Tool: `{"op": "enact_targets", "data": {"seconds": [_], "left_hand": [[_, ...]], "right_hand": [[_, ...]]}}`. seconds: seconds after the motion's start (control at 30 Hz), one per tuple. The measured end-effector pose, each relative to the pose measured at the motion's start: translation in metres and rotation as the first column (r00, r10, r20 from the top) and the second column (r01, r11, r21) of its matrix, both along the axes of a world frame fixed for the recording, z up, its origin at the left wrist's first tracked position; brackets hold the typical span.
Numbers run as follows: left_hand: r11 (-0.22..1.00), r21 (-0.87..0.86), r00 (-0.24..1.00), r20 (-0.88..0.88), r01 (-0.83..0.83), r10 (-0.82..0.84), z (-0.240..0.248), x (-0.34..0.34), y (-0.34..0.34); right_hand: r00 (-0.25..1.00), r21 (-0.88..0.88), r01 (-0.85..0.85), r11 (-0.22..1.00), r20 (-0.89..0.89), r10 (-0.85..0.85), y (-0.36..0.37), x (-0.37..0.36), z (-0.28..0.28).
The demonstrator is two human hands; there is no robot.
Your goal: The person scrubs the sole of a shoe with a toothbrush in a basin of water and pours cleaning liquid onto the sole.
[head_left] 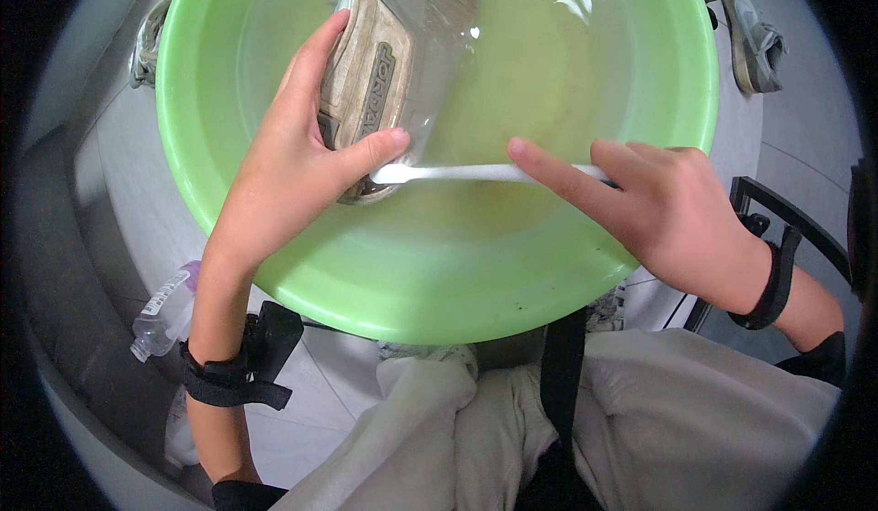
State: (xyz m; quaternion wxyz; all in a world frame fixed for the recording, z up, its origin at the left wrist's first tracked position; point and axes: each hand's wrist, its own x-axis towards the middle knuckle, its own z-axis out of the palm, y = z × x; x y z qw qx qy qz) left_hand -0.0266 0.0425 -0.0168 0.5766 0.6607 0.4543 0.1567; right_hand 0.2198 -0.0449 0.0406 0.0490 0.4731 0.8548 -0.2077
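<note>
Big round lime-green plastic basin [274, 264] sits on the pale tiled floor [119, 182] just ahead of the person's knees, holding shallow yellowish, cloudy water. Left hand [293, 159] is clamped on a worn grey-and-beige rubber-soled sneaker [393, 44], sole turned up, at about 11 o'clock in the basin: thumb across the heel end, fingers behind the edge, so the tread faces the brush and the toe dips into the water. Right hand [663, 204], coming in from 3 o'clock, is closed on the handle of a slim white plastic brush [457, 173], index finger laid along it, probably for pressure; the brush head meets the sole by the left thumb. Hands apart, joined only by the brush. Clear plastic bottle with a purple cap [165, 310] lies at 8 o'clock outside the basin; another grey shoe [754, 40] at 2 o'clock.
</note>
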Motion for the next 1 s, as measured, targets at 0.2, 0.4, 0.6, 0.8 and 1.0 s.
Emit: {"op": "enact_targets", "data": {"seconds": [0.2, 0.4, 0.6, 0.8, 1.0], "left_hand": [[0.999, 0.026, 0.999, -0.031, 0.019, -0.019, 0.000, -0.003, 0.002], [0.983, 0.167, 0.991, -0.122, 0.069, -0.049, -0.003, -0.001, -0.005], [0.999, 0.050, 0.999, -0.045, 0.017, -0.014, -0.001, -0.005, -0.001], [1.000, -0.003, 0.999, -0.029, 0.017, -0.017, 0.002, -0.006, 0.002], [0.990, 0.136, 0.994, -0.105, 0.040, -0.026, 0.000, -0.004, -0.003]], "right_hand": [[0.996, 0.115, -0.021, 0.993, 0.090, 0.011, -0.006, -0.010, -0.008], [1.000, -0.149, 0.022, 0.989, -0.015, -0.024, -0.011, -0.004, 0.000], [0.999, -0.041, -0.038, 0.998, -0.005, 0.038, 0.003, -0.001, 0.006], [0.980, 0.297, -0.145, 0.944, 0.176, 0.095, -0.005, -0.010, -0.010], [0.998, -0.111, 0.015, 0.994, -0.064, -0.023, -0.008, -0.010, -0.003]]}}
